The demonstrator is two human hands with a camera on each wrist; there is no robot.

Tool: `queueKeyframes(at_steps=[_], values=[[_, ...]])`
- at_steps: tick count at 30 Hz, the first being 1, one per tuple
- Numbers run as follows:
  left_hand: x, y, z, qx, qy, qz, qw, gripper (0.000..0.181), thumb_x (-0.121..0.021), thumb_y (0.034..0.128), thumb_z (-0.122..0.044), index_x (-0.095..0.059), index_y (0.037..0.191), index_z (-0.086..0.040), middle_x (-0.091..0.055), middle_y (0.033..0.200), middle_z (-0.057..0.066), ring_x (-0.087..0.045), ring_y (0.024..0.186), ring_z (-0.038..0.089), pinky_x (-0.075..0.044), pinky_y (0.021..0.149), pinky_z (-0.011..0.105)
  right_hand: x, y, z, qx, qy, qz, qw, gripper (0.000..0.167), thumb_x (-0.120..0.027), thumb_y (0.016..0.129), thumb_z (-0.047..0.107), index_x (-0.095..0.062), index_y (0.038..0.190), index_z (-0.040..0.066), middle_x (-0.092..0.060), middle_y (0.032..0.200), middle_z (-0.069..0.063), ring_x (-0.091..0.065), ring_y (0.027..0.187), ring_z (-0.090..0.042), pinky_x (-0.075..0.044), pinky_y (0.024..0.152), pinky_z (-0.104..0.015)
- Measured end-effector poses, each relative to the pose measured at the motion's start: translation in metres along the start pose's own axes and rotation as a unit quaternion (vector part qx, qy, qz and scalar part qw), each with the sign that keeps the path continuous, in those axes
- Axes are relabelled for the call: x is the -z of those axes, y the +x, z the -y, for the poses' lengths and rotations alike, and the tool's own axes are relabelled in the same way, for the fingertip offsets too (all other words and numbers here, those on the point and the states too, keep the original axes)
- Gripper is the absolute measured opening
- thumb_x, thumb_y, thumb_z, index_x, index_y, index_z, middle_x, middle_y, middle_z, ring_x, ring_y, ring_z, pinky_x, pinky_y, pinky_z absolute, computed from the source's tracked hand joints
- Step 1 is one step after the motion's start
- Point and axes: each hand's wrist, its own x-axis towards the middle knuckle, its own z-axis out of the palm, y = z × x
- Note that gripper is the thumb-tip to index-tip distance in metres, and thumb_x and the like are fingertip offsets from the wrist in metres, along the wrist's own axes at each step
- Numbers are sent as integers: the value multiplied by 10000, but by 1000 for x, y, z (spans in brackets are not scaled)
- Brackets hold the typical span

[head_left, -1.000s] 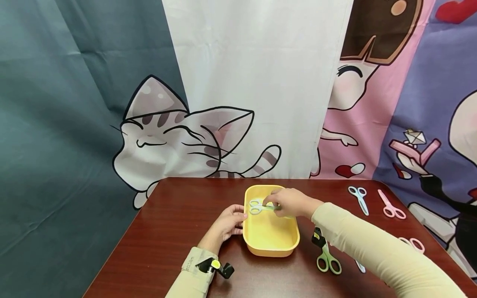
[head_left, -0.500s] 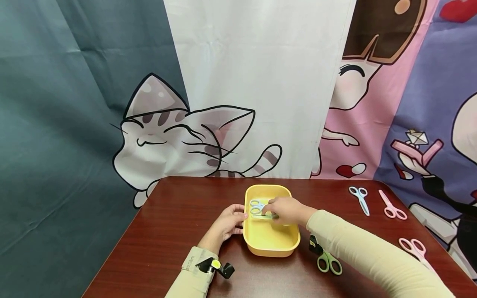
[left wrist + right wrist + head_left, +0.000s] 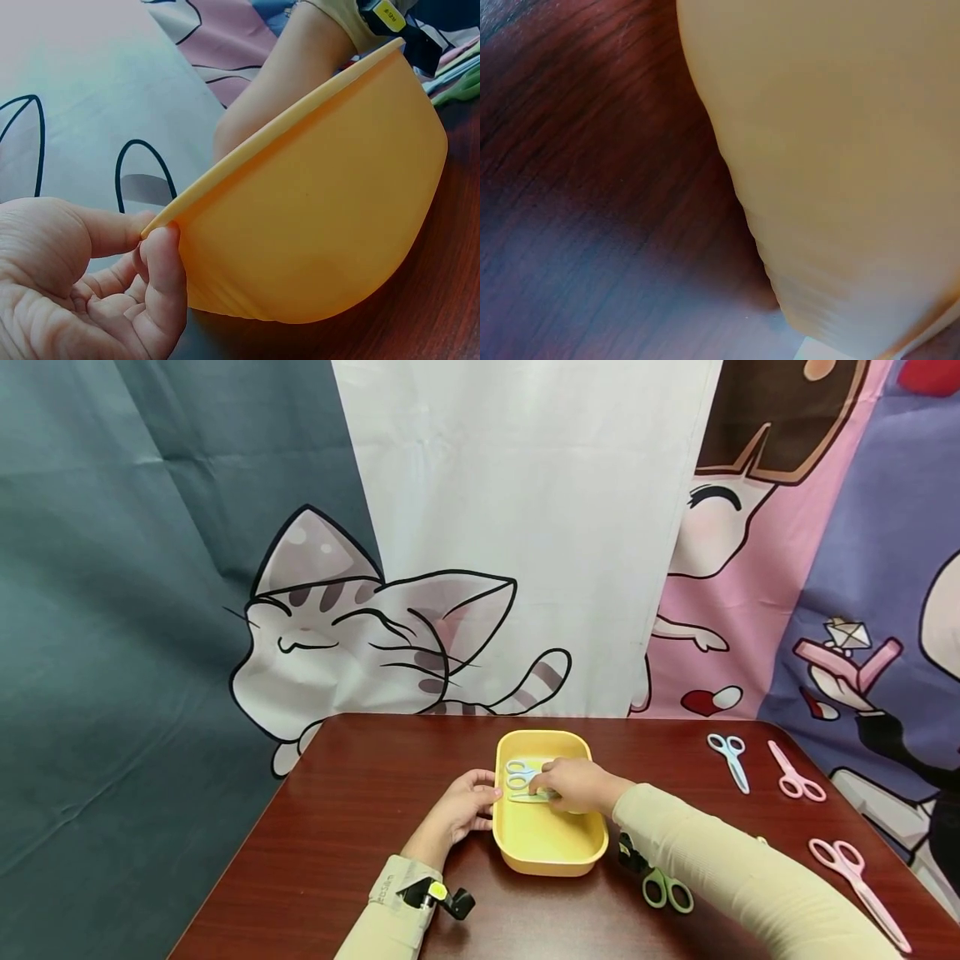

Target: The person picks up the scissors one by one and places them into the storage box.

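Observation:
My left hand (image 3: 467,806) is at the left side of a yellow plastic bin (image 3: 551,852); in the left wrist view its thumb and finger pinch the bin's rim (image 3: 277,135). My right hand (image 3: 573,783) reaches inside the bin. Its curled fingers hold a pair of green scissors (image 3: 525,797), whose pale blades point left and whose handles are mostly hidden by the hand. Just behind them, light blue scissors (image 3: 516,781) lie in the bin, handles to the left. The right wrist view shows the bin's outer wall (image 3: 840,150), but not the hand.
On the brown table (image 3: 360,827), green scissors (image 3: 667,890) lie partly under the right sleeve. Farther right are blue scissors (image 3: 731,764), pink scissors (image 3: 795,781) and another pink pair (image 3: 855,881). A printed curtain (image 3: 540,527) hangs behind the table.
My right hand has brought the green scissors slightly down and toward me, so they now lie in front of the blue pair. The left hand keeps its grip on the rim.

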Motion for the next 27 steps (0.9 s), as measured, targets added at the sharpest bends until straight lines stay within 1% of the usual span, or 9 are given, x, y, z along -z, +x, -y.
queueKeyframes(at_steps=[5, 8, 12, 14, 17, 19, 22, 24, 27], values=[[-1, -1, -1, -27, 31, -33, 10000, 390, -604, 996, -75, -457, 1346, 19, -655, 1066, 180, -595, 657, 115, -540, 489, 222, -1, 0, 1, 2, -69, 84, 9999, 278, -751, 891, 141, -710, 1142, 255, -665, 981, 16, -634, 877, -164, -561, 773, -363], [-2, -2, -1, -18, 55, -35, 10000, 385, -602, 998, -75, -460, 1344, 17, -658, 1061, 172, -595, 662, 119, -541, 493, 222, -2, 0, 2, -43, -90, 200, 9997, 279, -743, 905, 143, -703, 1155, 261, -664, 994, 11, -636, 892, -171, -562, 788, -367], [-2, -2, -1, -27, 75, -45, 10000, 386, -598, 995, -67, -458, 1343, 22, -655, 1064, 177, -596, 664, 124, -542, 494, 223, 2, -1, 3, -148, 11, 341, 9993, 291, -751, 904, 173, -701, 1175, 268, -653, 1003, 20, -612, 889, -154, -555, 801, -362], [-2, -1, -2, -40, 84, -60, 9999, 388, -599, 992, -64, -457, 1342, 26, -651, 1069, 184, -595, 661, 124, -541, 491, 221, 6, -4, 1, -188, 177, 317, 9992, 296, -765, 899, 205, -703, 1185, 251, -640, 984, 14, -591, 861, -155, -546, 778, -365], [-2, -1, -2, -35, 90, -77, 9999, 392, -600, 992, -64, -456, 1344, 31, -647, 1085, 200, -589, 659, 124, -539, 490, 222, 13, -9, -7, -180, 310, -25, 9994, 290, -767, 905, 251, -707, 1187, 222, -625, 995, 11, -572, 866, -146, -542, 770, -366], [-2, -1, -1, -22, 78, -79, 9999, 391, -601, 995, -65, -455, 1345, 30, -650, 1090, 204, -583, 656, 123, -538, 490, 222, 21, -14, -17, -96, 387, -412, 9984, 285, -768, 905, 236, -708, 1177, 176, -633, 1020, -16, -588, 905, -174, -546, 795, -398], [-2, -1, 0, -2, 42, -46, 10000, 396, -597, 995, -62, -445, 1349, 30, -652, 1084, 200, -573, 655, 120, -536, 491, 220, 32, -27, -35, 54, 279, -1012, 9945, 265, -769, 892, 187, -710, 1145, 134, -653, 1053, -40, -609, 944, -192, -548, 835, -423], [-2, -1, 1, -8, 21, -31, 10000, 396, -596, 995, -59, -441, 1348, 30, -653, 1078, 190, -572, 652, 115, -534, 490, 217, 39, -39, -48, 122, 146, -1318, 9911, 265, -782, 866, 151, -716, 1119, 116, -666, 1028, -42, -628, 927, -204, -553, 827, -432], [-2, -1, 1, -25, 0, -26, 10000, 400, -593, 996, -59, -433, 1352, 30, -653, 1074, 185, -575, 647, 109, -531, 488, 212, 45, -60, -69, -39, -137, -1486, 9888, 274, -790, 845, 141, -717, 1109, 129, -672, 1021, -24, -645, 924, -212, -557, 832, -437]])
